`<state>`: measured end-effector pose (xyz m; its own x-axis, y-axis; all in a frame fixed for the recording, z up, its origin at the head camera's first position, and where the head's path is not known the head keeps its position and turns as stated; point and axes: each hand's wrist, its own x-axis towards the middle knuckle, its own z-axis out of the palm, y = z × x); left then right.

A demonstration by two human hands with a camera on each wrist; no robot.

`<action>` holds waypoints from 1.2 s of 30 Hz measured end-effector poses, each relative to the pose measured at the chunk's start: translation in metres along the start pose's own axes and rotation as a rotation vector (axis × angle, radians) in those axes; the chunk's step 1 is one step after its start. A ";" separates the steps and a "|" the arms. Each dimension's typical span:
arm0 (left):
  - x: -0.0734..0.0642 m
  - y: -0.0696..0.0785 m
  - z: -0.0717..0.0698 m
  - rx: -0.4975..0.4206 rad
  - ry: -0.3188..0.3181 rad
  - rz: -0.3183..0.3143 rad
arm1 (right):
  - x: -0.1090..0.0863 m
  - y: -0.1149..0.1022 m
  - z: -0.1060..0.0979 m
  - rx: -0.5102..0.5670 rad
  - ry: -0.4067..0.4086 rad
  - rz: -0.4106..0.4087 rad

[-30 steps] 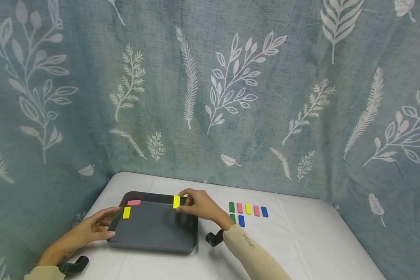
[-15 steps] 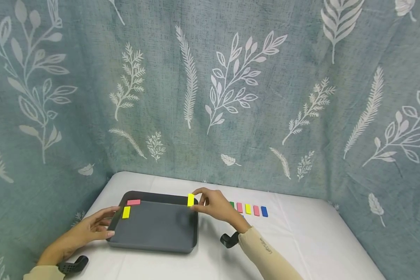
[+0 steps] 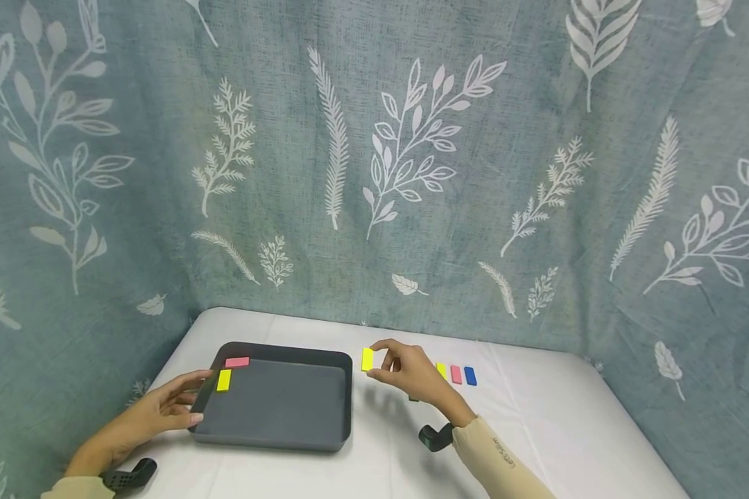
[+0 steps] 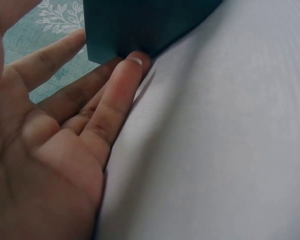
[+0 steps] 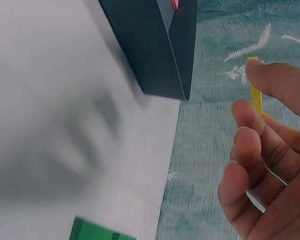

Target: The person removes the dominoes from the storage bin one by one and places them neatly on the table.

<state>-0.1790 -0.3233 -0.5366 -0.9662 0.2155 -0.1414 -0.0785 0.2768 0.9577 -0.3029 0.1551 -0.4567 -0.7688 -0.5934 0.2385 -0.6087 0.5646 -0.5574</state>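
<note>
Between thumb and fingers my right hand (image 3: 415, 374) pinches a thin yellow block (image 3: 367, 360), held up just beyond the right side of a dark grey tray (image 3: 281, 405). The right wrist view shows this yellow block (image 5: 257, 97) edge-on, above the table. My left hand (image 3: 159, 412) rests against the outside of the tray's left wall, fingers extended; in the left wrist view the fingertips (image 4: 127, 75) touch that wall. Inside the tray's far left corner lie a pink block (image 3: 237, 362) and another yellow block (image 3: 224, 380).
To the right of the tray, on the white tablecloth (image 3: 537, 430), more blocks lie partly hidden by my right hand; a pink one (image 3: 455, 374) and a blue one (image 3: 471, 375) show. A green block (image 5: 97, 231) appears in the right wrist view. A leaf-patterned curtain (image 3: 362, 277) stands behind.
My right hand has carried the yellow block rightward, from over the tray's far right corner to beyond its right wall. My left hand and the tray have stayed in place.
</note>
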 end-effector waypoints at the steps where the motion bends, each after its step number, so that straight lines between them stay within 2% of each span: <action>1: 0.000 0.000 0.000 0.001 0.002 -0.001 | -0.002 0.002 -0.002 -0.003 0.007 0.004; 8: -0.001 -0.001 0.000 0.014 0.005 0.012 | -0.017 0.014 -0.013 0.002 0.043 0.013; 16: 0.000 0.002 0.001 0.025 0.014 -0.005 | -0.039 0.037 -0.020 -0.002 0.044 0.053; 29: 0.001 0.001 0.002 0.013 0.023 -0.027 | -0.077 0.076 -0.026 -0.033 0.096 0.211; 36: 0.002 -0.001 0.002 0.013 0.035 -0.043 | -0.091 0.096 -0.028 -0.055 0.052 0.300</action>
<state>-0.1800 -0.3208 -0.5380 -0.9700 0.1706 -0.1733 -0.1170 0.2974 0.9475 -0.2967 0.2797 -0.5094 -0.9240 -0.3660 0.1107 -0.3613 0.7412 -0.5658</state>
